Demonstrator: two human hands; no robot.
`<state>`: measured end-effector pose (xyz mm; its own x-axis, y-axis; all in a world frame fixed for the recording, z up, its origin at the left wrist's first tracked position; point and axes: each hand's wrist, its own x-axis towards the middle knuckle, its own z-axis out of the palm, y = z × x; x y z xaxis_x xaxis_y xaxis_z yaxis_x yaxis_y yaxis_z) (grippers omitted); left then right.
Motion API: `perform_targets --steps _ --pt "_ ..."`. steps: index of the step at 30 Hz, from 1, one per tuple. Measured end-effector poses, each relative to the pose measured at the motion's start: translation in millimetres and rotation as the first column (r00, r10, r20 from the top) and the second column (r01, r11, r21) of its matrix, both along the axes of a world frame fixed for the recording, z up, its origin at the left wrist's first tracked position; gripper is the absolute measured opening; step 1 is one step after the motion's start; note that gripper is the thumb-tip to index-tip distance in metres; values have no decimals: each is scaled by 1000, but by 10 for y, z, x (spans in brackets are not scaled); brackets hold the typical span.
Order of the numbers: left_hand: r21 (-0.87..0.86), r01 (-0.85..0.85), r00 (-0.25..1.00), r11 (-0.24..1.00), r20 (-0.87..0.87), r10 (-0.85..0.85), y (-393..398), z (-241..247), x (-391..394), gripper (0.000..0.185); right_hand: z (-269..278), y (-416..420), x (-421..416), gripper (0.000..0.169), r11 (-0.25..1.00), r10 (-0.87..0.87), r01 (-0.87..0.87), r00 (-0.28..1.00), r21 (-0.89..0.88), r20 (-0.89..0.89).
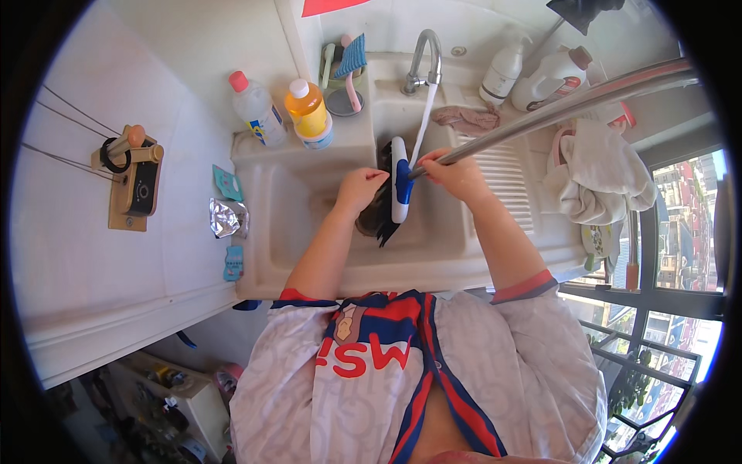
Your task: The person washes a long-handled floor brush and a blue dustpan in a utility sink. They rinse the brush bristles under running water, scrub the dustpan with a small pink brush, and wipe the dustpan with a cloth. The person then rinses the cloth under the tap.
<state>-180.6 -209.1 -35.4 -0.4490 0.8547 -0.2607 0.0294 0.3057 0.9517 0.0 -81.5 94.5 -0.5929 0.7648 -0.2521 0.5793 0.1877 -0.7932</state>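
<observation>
A broom head (400, 180) with a white and blue plastic back and dark bristles (387, 227) is held on its side over the sink basin (301, 232). My right hand (458, 176) grips the metal broom handle (522, 124) just above the blue socket. On the other side, my left hand (364, 188) has its fingertips pinched together at the bristles; whether a loose strand is between them is too small to tell. Water (425, 124) runs from the chrome faucet (430, 52) down by the broom head.
Bottles with a red cap (258, 113) and a white cap (308, 116) stand on the left ledge. A brown rag (468, 118) lies above the ribbed washboard (504, 185). Pale cloth (603, 174) is heaped at right. The long handle reaches toward the upper right, past a white jug (550, 84).
</observation>
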Motion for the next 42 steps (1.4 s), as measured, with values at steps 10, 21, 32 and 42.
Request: perform_targets --steps 10,21,32,42 --pt "75 -80 996 994 49 77 -128 26 -31 22 21 131 72 21 993 29 -35 998 -114 -52" --pt "23 -32 996 999 80 30 -192 217 74 20 129 -48 -102 22 995 32 -30 999 -94 27" --pt "102 -43 990 994 136 29 -280 382 118 19 -161 55 -84 22 996 69 -71 997 49 27" --pt "100 -245 969 964 69 239 -379 194 -12 18 147 -47 -1 20 999 46 -46 999 4 -19"
